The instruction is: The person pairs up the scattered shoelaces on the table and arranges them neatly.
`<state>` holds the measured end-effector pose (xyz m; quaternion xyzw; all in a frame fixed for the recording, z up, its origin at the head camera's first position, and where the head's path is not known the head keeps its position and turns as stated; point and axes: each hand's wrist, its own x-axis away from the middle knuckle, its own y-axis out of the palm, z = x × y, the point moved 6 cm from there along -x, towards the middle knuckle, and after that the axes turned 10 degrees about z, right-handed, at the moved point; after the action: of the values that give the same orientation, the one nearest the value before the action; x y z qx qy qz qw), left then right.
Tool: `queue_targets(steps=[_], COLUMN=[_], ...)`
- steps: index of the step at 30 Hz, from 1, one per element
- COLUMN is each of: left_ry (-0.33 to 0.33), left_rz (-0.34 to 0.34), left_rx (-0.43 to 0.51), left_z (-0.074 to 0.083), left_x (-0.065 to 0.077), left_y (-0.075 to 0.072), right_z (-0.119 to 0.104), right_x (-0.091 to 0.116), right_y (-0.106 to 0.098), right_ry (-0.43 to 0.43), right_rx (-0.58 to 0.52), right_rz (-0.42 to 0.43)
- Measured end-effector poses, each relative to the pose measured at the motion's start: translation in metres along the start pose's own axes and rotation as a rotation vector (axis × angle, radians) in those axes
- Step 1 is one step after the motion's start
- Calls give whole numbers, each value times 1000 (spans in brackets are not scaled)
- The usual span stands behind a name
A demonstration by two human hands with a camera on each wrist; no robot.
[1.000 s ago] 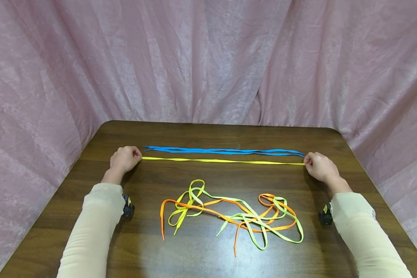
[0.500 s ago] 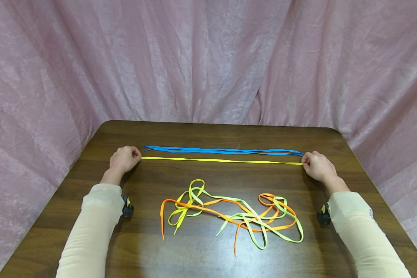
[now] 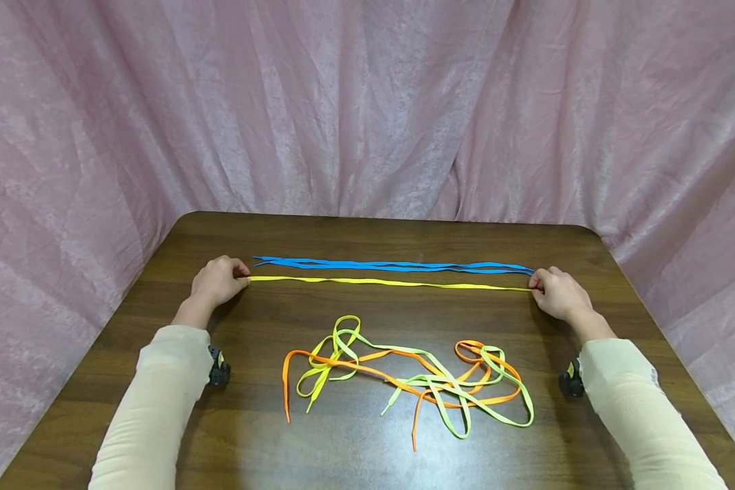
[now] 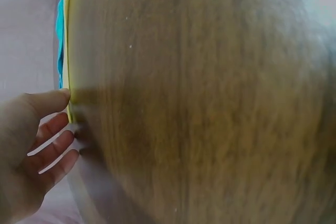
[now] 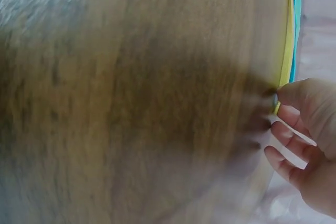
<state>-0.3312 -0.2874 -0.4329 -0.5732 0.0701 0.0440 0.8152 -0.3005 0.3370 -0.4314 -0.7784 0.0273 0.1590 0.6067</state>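
A yellow shoelace stretches nearly straight from side to side across the table, in front of my blue laces. At its left end is my left hand; thumb and forefinger stand apart, the thumb tip touching the lace, as the left wrist view shows. My right hand is at the other end, its thumb and fingertips loosely spread around the lace's tip. Just behind lie the blue shoelaces, side by side, their right ends reaching the right hand's fingertips.
Nearer the front of the brown wooden table lies a loose tangle of an orange lace, a pale green lace and another yellow lace. A pink curtain hangs behind the table.
Both hands' thumbs and forefingers have parted from their pinch on the yellow lace. The right hand has shifted slightly left. The tangled laces and blue laces lie as before.
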Motion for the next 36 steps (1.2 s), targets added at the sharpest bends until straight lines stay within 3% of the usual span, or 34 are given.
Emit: queue_targets(steps=[15, 26, 36], left_ry=[67, 224, 393], left_rz=[-64, -19, 34], left_rx=[-13, -23, -37], left_z=[10, 49, 88], left_x=[14, 30, 56], left_y=[-12, -19, -20], right_z=[-19, -68, -116], right_x=[7, 3, -1], right_y=[-11, -22, -21], right_ry=[-54, -222, -358], right_rx=[50, 49, 40], right_rz=[-174, -117, -63])
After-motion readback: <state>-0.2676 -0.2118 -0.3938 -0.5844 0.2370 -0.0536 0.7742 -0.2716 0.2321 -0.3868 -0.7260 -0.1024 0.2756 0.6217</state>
